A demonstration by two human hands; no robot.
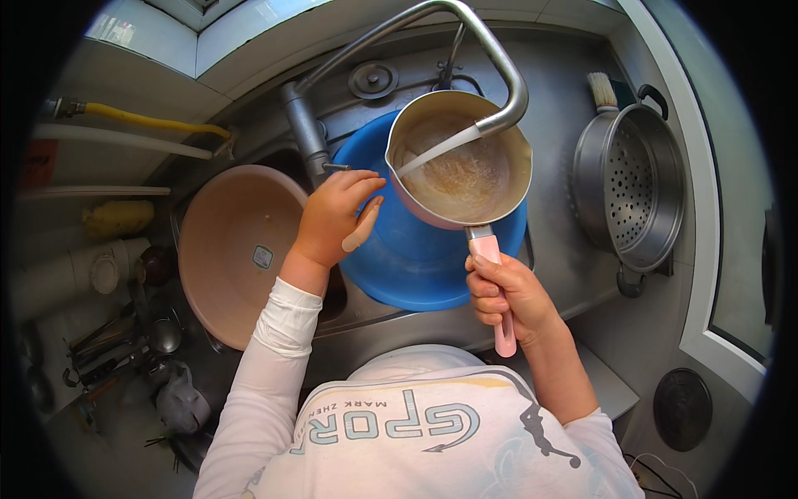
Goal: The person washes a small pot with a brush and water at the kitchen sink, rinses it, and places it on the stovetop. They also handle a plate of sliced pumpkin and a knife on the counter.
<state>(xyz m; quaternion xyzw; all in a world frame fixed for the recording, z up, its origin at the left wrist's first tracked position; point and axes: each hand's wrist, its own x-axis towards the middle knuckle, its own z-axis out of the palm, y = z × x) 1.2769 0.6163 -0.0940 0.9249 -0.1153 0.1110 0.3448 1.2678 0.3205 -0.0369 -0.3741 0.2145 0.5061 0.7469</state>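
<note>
A pink saucepan [459, 212] with a cream inside and a pouring lip is held over the blue basin [399, 279] in the sink. My right hand [511, 295] wraps round its pink handle. Water pours from the metal tap [504, 83] into the pan, and shallow, rippling water covers the bottom. My left hand [337, 218] is beside the tap's short lever [335, 167], fingers stretched out and thumb apart, holding nothing. Whether its fingertips touch the lever I cannot tell.
Left of the blue basin, a pinkish-tan basin [229, 208] sits tilted. At right, a metal steamer pot [636, 187] with holes leans near a brush [602, 91]. A round drain cover [373, 80] lies behind the tap base. Utensils [116, 349] hang at lower left.
</note>
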